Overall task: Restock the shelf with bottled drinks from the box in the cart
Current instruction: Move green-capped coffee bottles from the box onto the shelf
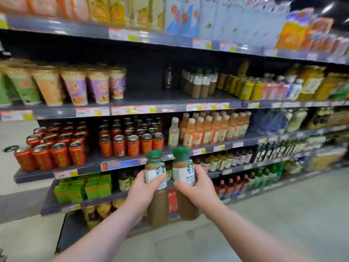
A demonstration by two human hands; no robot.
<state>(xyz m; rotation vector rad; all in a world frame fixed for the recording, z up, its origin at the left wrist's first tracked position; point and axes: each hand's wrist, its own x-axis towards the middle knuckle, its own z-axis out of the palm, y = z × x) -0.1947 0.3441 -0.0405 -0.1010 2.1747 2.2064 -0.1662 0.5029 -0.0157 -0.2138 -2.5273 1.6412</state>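
I hold two coffee bottles with green caps and white labels upright in front of the shelving. My left hand grips the left bottle around its label. Beside it, my right hand grips the right bottle the same way. Higher up, the second shelf has a bare stretch, with one dark bottle at its back and a row of matching coffee bottles to its right. The box and the cart are out of view.
Cups of drink fill the left of the second shelf. Orange cans and peach-coloured bottles stand on the shelf below. Cartons line the top shelf. The pale aisle floor runs to the right.
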